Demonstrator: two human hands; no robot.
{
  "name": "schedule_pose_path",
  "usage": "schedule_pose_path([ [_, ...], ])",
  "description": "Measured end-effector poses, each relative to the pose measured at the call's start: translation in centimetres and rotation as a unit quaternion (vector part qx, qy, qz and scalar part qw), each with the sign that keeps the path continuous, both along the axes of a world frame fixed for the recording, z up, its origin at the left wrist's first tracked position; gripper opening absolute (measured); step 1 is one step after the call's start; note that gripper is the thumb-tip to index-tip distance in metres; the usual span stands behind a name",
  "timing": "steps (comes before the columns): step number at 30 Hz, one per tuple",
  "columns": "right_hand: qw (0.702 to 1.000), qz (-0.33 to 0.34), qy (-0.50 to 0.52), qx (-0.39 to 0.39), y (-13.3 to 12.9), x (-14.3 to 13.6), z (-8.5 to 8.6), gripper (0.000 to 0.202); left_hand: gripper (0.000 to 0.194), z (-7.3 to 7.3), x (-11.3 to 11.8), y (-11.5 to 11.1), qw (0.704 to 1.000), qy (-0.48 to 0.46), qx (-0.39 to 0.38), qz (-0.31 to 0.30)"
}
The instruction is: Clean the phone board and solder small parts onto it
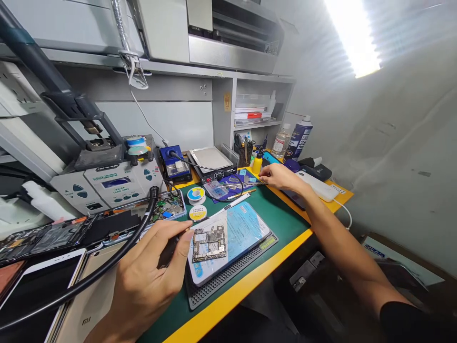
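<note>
Left hand (148,271): at 8 o'clock from the circuit board (214,237), thumb and forefinger almost together by its edge; what they grip, I cannot tell.
Circuit board: lies on the blue-and-white box (248,228); a sideways nudge could slide it, as no clamp shows.
Black hose (149,212): at 10 o'clock; a wrist snagging it might tug the station.
Right hand (280,176): at 2 o'clock, fingertips bunched at the end of a thin metal tool (246,184); whether clamped on it, I cannot tell.
Yellow bottle (257,163): at 1 o'clock, just past those fingertips; a careless knuckle could tip it.
Gold phone (100,305): at 8 o'clock, marked "mi".
Grey station (114,177): at 10 o'clock, reads "QUICK", "LEAD FREE", "TEMP".
Spray can (298,138): between 1 and 2 o'clock, lettering too small.
</note>
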State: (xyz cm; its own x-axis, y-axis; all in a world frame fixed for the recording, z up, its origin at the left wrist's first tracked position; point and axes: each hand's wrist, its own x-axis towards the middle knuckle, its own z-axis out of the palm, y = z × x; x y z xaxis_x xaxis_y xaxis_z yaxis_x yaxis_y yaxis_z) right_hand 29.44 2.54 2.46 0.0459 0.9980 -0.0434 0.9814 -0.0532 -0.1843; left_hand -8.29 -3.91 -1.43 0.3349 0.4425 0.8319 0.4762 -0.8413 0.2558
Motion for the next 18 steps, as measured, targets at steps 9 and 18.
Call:
schedule_pose_path([
  [9,0.999,0.009,0.005,-0.035,1.4,-0.3,-2.1,0.036,0.008,-0.1,-0.3,0.1,1.0,-0.014,-0.015,0.009],
  [18,0.99,0.008,0.137,-0.01,0.7,0.5,-2.3,0.036,0.008,-0.1,-0.4,-0.1,1.0,-0.005,-0.013,0.017],
])
